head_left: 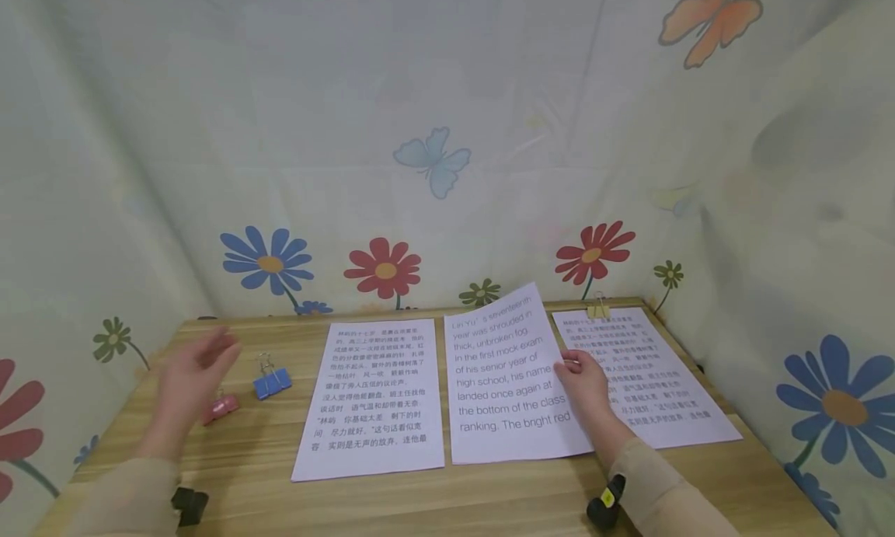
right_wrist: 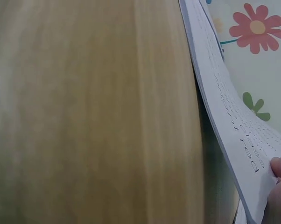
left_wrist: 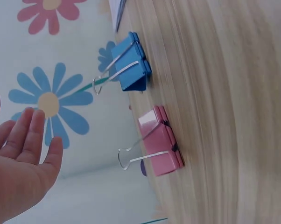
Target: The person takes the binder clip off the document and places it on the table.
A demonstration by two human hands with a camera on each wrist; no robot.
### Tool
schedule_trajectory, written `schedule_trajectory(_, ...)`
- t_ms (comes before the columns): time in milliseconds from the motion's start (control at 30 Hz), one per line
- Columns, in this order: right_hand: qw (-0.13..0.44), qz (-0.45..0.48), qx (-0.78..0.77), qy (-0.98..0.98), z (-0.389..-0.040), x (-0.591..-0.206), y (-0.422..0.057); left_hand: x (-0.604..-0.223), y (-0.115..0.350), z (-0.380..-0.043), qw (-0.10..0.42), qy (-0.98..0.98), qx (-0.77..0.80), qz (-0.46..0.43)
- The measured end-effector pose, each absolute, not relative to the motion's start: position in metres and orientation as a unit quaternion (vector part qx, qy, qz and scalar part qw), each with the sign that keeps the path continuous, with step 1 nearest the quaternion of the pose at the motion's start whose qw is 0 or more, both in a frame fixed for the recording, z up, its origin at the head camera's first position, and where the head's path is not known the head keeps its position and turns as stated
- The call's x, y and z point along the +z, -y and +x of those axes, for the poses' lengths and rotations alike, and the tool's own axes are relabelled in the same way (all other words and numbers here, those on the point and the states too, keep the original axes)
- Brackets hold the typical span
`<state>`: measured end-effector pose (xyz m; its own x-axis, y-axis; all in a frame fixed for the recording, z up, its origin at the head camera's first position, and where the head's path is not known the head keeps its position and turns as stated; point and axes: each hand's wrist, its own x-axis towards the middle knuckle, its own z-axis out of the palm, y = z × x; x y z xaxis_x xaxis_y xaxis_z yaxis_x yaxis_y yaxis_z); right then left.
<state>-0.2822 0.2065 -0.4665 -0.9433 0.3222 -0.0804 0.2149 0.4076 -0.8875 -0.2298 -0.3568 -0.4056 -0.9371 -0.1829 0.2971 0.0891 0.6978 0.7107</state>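
My right hand (head_left: 587, 383) pinches the right edge of the middle paper stack (head_left: 503, 381), printed with English text. That edge is lifted and bent up off the table, as the right wrist view shows, with the thumb on top of the sheets (right_wrist: 234, 126). On the left, my left hand (head_left: 192, 381) hovers over the table with fingers loosely extended and nothing in them. Near it are a pink binder clip (left_wrist: 159, 142) and a blue binder clip (left_wrist: 131, 65), both standing on the table with their wire handles pointing away.
A stack with Chinese text (head_left: 374, 397) lies left of the middle one. Another such stack (head_left: 671, 397) lies at the right, a yellow binder clip (head_left: 598, 310) on its top edge. The wooden table (head_left: 363, 510) meets a flowered cloth backdrop (head_left: 315, 133) behind.
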Motion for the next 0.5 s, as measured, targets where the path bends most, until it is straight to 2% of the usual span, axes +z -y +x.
schedule_trajectory(233, 0.043, -0.155, 0.498, 0.852, -0.285, -0.471, -0.208, -0.406, 0.343, -0.231, 0.182, 0.898, -0.401, 0.009)
schedule_trajectory(500, 0.030, -0.160, 0.487, 0.858, -0.291, -0.474, -0.210, -0.410, 0.327, -0.232, 0.157, 0.892, -0.424, -0.004)
